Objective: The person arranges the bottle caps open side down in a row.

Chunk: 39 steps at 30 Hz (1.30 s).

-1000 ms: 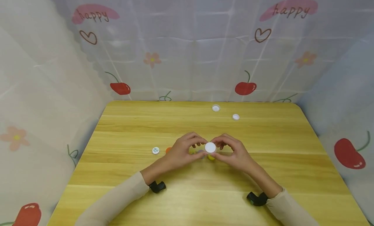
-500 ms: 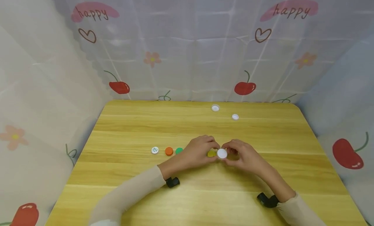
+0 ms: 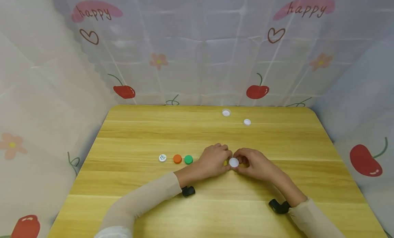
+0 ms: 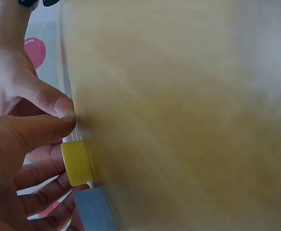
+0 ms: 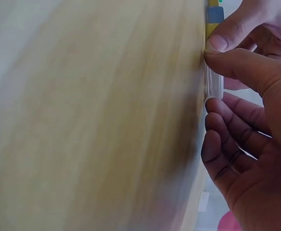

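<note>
In the head view a round white cap (image 3: 234, 162) is between my two hands at the table, at the right end of a row of caps. My right hand (image 3: 257, 164) pinches its right side with thumb and fingers; the right wrist view shows the clear ridged side of the cap (image 5: 214, 84). My left hand (image 3: 215, 160) holds its left side, the two thumb tips close together. Just left of it a yellow cap (image 4: 76, 162) stands beside the left fingers, then a blue-grey cap (image 4: 95, 210), which the left hand hides in the head view.
Further left on the wooden table (image 3: 147, 203) lie a green cap (image 3: 188, 159), an orange cap (image 3: 177, 159) and a white cap with a blue-green pattern (image 3: 162, 158). Two white lids, one left (image 3: 226, 113) and one right (image 3: 247, 122), lie near the back edge. Printed curtains surround the table.
Both hands have carried the white cap rightward and down to the table beside the yellow cap. The left hand has moved right, uncovering the orange and green caps.
</note>
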Each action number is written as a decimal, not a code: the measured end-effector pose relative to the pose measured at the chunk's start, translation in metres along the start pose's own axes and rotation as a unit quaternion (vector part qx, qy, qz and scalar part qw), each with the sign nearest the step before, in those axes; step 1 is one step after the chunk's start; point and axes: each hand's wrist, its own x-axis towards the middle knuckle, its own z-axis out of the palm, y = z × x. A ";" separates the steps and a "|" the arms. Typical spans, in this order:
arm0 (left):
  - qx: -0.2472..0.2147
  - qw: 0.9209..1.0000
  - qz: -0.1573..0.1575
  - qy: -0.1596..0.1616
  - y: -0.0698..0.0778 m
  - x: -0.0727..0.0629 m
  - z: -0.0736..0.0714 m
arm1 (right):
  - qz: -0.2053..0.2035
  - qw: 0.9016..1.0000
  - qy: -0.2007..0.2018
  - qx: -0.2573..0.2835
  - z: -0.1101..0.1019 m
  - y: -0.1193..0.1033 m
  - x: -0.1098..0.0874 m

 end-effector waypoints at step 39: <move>-0.107 0.986 -0.123 -0.016 -0.034 0.157 -0.021 | 0.169 0.976 0.113 0.074 -0.054 0.088 0.059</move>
